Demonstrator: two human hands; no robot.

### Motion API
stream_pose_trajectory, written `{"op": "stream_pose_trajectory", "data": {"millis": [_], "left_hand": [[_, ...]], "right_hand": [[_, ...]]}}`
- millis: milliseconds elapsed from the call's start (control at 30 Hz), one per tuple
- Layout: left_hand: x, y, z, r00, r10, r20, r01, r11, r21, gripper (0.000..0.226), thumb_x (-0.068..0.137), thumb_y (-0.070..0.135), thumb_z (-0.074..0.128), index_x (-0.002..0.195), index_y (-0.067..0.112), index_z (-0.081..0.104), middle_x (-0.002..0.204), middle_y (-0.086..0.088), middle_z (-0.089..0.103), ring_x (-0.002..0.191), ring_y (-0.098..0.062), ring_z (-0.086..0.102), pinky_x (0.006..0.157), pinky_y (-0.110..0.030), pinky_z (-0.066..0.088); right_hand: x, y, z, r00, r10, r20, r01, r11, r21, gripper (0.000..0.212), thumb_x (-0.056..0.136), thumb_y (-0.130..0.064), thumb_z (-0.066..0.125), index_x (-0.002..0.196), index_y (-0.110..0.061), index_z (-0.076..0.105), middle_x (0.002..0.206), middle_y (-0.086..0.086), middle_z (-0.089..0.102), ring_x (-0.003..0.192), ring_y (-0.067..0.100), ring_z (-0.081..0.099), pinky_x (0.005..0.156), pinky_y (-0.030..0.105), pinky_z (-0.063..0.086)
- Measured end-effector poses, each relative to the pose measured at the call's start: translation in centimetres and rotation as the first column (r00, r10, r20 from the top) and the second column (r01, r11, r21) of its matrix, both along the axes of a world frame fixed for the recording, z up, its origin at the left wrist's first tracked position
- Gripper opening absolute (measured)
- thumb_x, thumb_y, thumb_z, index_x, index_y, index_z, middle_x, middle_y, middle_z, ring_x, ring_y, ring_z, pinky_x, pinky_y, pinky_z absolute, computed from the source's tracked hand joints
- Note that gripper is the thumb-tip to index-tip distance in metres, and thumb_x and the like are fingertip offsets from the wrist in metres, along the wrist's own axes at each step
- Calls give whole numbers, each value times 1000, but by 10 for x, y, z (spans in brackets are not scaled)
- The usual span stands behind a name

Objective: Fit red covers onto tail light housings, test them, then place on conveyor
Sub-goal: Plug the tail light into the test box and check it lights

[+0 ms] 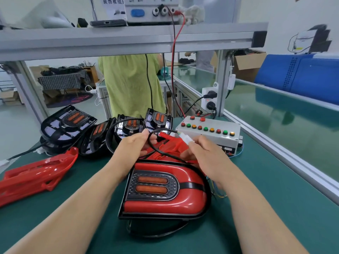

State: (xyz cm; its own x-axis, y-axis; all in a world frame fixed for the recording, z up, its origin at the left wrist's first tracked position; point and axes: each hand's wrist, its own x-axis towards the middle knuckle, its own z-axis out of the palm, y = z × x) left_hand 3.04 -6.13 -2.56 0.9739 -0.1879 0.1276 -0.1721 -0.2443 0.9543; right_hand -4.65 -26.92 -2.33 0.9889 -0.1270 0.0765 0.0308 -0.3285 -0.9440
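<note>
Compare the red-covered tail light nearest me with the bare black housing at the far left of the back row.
The near tail light with the glossy red cover has its cover fitted; the far-left black ribbed housing has none, showing pale backing between ribs. The covered light lies flat on the green mat; the black housing sits tilted atop another. Both show two orange oblong lenses in a dark textured surround.

One wide-angle camera, worn on the head, looks forward and down onto the green bench (pixel 275 198), with both forearms (pixel 77 208) entering from the bottom edge. It sits close above the left hand (pixel 134 145) and right hand (pixel 203 154) at centre, and also catches the shelf beam (pixel 128 43) overhead and the conveyor (pixel 275 116) at right.
</note>
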Motion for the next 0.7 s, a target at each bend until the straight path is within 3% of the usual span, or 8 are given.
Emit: {"op": "stream_pose_trajectory", "data": {"millis": [133,233,333,400,433,533,600,700], "left_hand": [[0,-20,1,999,36,16,-36,998,-50,43,104,42,38,89,32,77,95,9,77,100,-11,69,97,-38,51],[0,-40,0,997,8,76,-8,1000,-2,43,106,42,32,96,30,73,92,11,76,96,-7,68,93,-35,50],[9,-48,3,997,-11,82,15,999,-47,57,99,59,27,96,30,76,96,15,75,90,5,66,92,-32,48],[22,-46,9,997,8,80,2,993,-122,59,97,59,26,99,30,77,102,16,75,96,5,66,96,-34,47],[31,-46,13,992,6,124,4,997,-82,52,100,51,29,102,28,76,107,15,74,102,4,64,99,-35,46],[56,-50,21,963,-155,220,90,956,279,33,102,18,41,120,27,67,124,14,66,123,-4,55,108,-27,37],[67,-57,23,941,-284,183,172,870,462,40,101,8,42,132,25,61,135,12,59,132,-7,48,105,-18,31],[75,-70,26,898,-409,163,196,704,683,54,97,-2,37,144,22,49,148,5,49,139,-11,39,107,-19,27]], "right_hand": [[2,-4,4,998,-51,45,52,999,-15,16,100,-30,47,105,-20,58,78,-2,75,69,12,72,83,42,59],[0,-13,7,985,-140,102,144,989,-36,13,98,-27,51,103,-23,62,72,-5,73,61,6,66,67,30,58],[2,-23,5,964,-224,144,239,966,-95,13,92,-29,58,99,-24,68,78,-5,71,75,9,63,67,26,48],[3,-27,3,957,-245,155,267,954,-136,13,87,-24,64,98,-22,71,83,-9,69,81,10,62,71,26,46],[3,-28,2,956,-249,153,272,949,-160,13,85,-22,66,97,-21,72,84,-10,68,82,11,63,72,27,47],[5,-29,-2,968,-234,93,249,943,-222,9,83,-19,69,91,-19,73,84,-4,71,84,19,66,78,35,54],[6,-30,-6,971,-234,48,239,950,-199,7,81,-17,71,88,-16,74,83,1,73,84,21,68,79,38,55],[8,-30,-9,972,-236,4,231,949,-216,5,80,-19,72,85,-17,73,80,3,72,77,20,66,75,37,54]]}}
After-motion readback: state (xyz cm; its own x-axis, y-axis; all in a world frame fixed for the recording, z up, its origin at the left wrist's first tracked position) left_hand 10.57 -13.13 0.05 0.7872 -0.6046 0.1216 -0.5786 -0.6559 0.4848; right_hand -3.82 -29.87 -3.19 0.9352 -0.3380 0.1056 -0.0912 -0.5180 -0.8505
